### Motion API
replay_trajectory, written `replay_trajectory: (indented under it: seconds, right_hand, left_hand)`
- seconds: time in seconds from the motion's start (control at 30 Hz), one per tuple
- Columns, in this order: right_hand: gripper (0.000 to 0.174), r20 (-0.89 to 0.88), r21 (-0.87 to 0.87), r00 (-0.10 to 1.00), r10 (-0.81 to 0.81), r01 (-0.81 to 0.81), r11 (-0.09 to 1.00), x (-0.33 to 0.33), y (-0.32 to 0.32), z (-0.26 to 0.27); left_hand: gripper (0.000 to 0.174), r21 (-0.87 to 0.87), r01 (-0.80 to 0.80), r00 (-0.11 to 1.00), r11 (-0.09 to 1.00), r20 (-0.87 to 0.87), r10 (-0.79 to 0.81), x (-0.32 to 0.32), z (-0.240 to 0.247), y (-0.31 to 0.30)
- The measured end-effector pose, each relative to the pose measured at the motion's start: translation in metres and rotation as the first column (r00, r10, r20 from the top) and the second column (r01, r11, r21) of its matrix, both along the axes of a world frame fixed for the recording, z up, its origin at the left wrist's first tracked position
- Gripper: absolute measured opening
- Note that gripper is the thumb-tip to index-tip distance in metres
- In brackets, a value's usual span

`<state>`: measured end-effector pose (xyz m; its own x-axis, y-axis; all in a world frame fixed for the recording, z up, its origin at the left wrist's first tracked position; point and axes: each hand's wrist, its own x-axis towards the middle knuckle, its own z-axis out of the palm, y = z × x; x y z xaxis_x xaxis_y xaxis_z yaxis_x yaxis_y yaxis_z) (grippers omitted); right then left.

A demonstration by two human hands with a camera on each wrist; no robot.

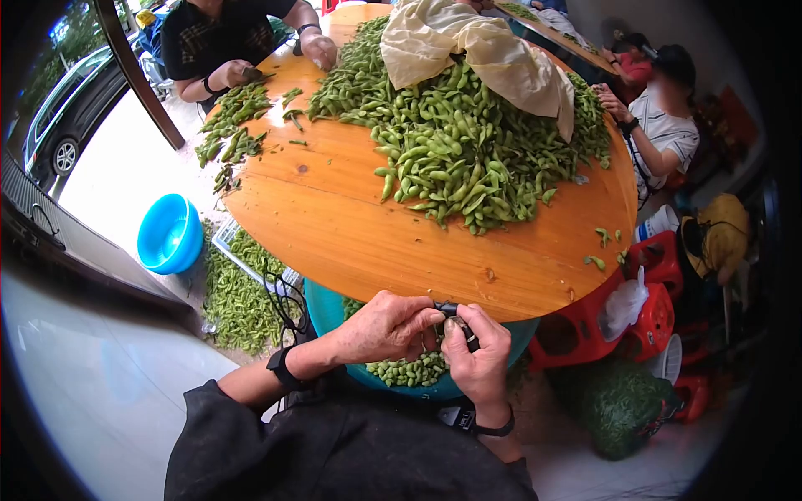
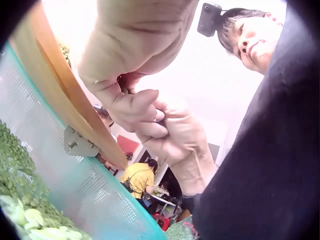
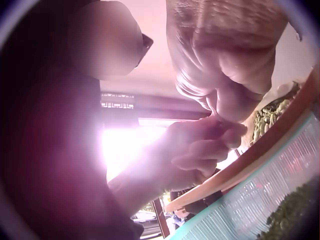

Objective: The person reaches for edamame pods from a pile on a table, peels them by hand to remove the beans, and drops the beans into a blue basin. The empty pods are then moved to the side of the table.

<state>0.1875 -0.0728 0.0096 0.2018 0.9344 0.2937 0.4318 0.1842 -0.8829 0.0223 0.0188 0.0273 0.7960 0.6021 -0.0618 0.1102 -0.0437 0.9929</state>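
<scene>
Both hands meet just in front of the near table edge, over a teal basket [image 1: 317,313]. The left hand [image 1: 388,330] comes in from the left and pinches one end of a small black piece [image 1: 447,308] with thumb and fingertips. On its other side the right hand [image 1: 480,359] grips it, thumb on top and fingers curled below. Fingers cover much of the piece, and I cannot tell what it is. Shelled green beans [image 1: 407,370] lie in the basket below the hands. In both wrist views the fingers of the two hands touch.
A big heap of soybean pods [image 1: 468,150] covers the far part of the wooden table [image 1: 334,225], with a beige cloth [image 1: 484,54] over it. Other people sit around it. A blue basin [image 1: 170,234] and pods [image 1: 242,301] are on the left floor; red stools [image 1: 576,334] stand right.
</scene>
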Motion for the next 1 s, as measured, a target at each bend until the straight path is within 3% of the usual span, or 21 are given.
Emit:
replay_trajectory:
  seconds: [0.03, 0.07, 0.1, 0.13, 0.2, 0.27, 0.3, 0.37, 0.4, 0.47, 0.57, 0.67, 0.73, 0.8, 0.9, 1.0]
  right_hand:
    - [0.017, -0.256, -0.090, 0.966, 0.034, -0.059, 0.994, 0.001, -0.001, 0.001]
    - [0.017, -0.256, -0.091, 0.966, 0.034, -0.059, 0.994, 0.004, -0.001, 0.002]
    - [0.017, -0.560, -0.160, 0.827, 0.052, -0.170, 0.972, 0.010, 0.000, 0.002]
    - [0.018, -0.802, -0.187, 0.597, 0.027, -0.294, 0.937, 0.013, 0.000, 0.002]
    - [0.020, -0.789, -0.161, 0.613, 0.053, -0.290, 0.943, 0.010, 0.001, 0.003]
    - [0.018, -0.656, -0.173, 0.754, 0.030, -0.188, 0.967, 0.006, 0.000, 0.006]
    - [0.018, -0.655, -0.173, 0.755, 0.030, -0.188, 0.967, 0.004, 0.000, 0.004]
    - [0.014, -0.287, -0.100, 0.957, -0.038, 0.010, 0.995, 0.003, 0.000, -0.002]
    - [0.014, -0.286, -0.101, 0.958, -0.037, 0.009, 0.995, 0.004, 0.000, -0.002]
    - [0.012, 0.031, 0.034, 0.994, -0.105, 0.104, 0.994, 0.006, 0.001, -0.002]
    - [0.014, 0.186, 0.116, 0.970, -0.154, 0.134, 0.984, 0.001, 0.000, 0.013]
    - [0.016, 0.258, 0.187, 0.944, -0.204, 0.158, 0.970, -0.004, -0.001, 0.012]
    - [0.018, 0.303, 0.226, 0.927, -0.221, 0.155, 0.962, -0.007, 0.000, 0.009]
    - [0.019, 0.345, 0.264, 0.908, -0.236, 0.148, 0.953, -0.008, -0.001, 0.008]
    - [0.021, 0.383, 0.271, 0.891, -0.246, 0.146, 0.951, -0.009, -0.002, 0.010]
    - [0.021, 0.332, 0.271, 0.927, -0.174, 0.083, 0.959, -0.005, -0.003, 0.006]
  left_hand:
    - [0.036, -0.125, 0.045, 0.999, 0.991, 0.013, -0.044, -0.002, -0.002, 0.002]
    - [0.037, -0.247, 0.092, 0.996, 0.965, 0.031, -0.087, -0.005, -0.004, 0.004]
    - [0.036, -0.287, 0.173, 0.985, 0.942, 0.074, -0.159, -0.008, -0.005, 0.008]
    - [0.036, -0.287, 0.173, 0.985, 0.942, 0.075, -0.158, -0.009, -0.010, 0.009]
    - [0.030, -0.334, 0.213, 0.974, 0.918, 0.147, -0.173, -0.009, -0.019, 0.010]
    - [0.027, -0.332, 0.180, 0.979, 0.926, 0.151, -0.137, -0.007, -0.019, 0.006]
    - [0.026, -0.331, 0.149, 0.983, 0.932, 0.154, -0.103, -0.006, -0.020, 0.004]
    - [0.026, -0.290, 0.145, 0.976, 0.946, 0.199, -0.089, -0.004, -0.023, -0.001]
    - [0.028, -0.248, 0.137, 0.968, 0.959, 0.241, -0.076, -0.003, -0.024, -0.004]
    - [0.025, -0.255, 0.104, 0.973, 0.961, 0.226, -0.045, -0.001, -0.022, -0.009]
    - [0.021, -0.342, 0.038, 0.968, 0.939, 0.247, 0.051, -0.001, -0.024, -0.011]
    - [0.022, -0.438, -0.049, 0.970, 0.898, 0.195, 0.148, -0.002, -0.023, -0.013]
    - [0.025, -0.451, 0.042, 0.987, 0.892, 0.159, 0.034, -0.004, -0.026, -0.017]
    - [0.027, -0.467, 0.055, 0.986, 0.883, 0.167, 0.027, 0.002, -0.026, -0.025]
    - [0.027, -0.563, -0.009, 0.957, 0.827, 0.235, 0.170, 0.009, -0.016, -0.029]
    - [0.030, -0.505, 0.020, 0.962, 0.863, 0.246, 0.121, 0.008, -0.023, -0.026]
